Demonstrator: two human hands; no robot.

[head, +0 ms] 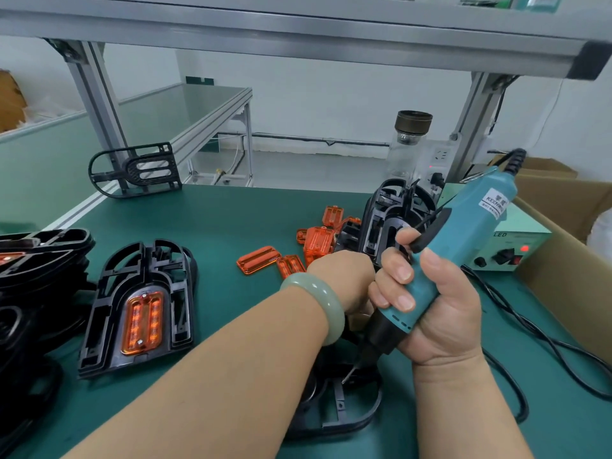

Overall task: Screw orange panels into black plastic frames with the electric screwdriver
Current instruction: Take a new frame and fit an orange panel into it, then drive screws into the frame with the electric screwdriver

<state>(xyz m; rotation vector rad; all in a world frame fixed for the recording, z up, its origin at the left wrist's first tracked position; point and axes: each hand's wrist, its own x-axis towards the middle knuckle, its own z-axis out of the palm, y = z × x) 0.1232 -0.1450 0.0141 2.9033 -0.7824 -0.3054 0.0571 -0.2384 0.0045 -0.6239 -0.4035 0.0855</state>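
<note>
Nearest the body, under both wrists, a black frame (341,422) lies flat on the green mat (231,226), rounded end toward the person. Just above it the right hand (433,313) wraps its fingers around the electric screwdriver (463,226), which leans up to the right with its bit (351,372) angled down-left at the frame. The left hand (344,276) sits just beside the tool's nose, its fingers hidden, so its grip cannot be told. Farther out lie loose orange panels (258,259).
</note>
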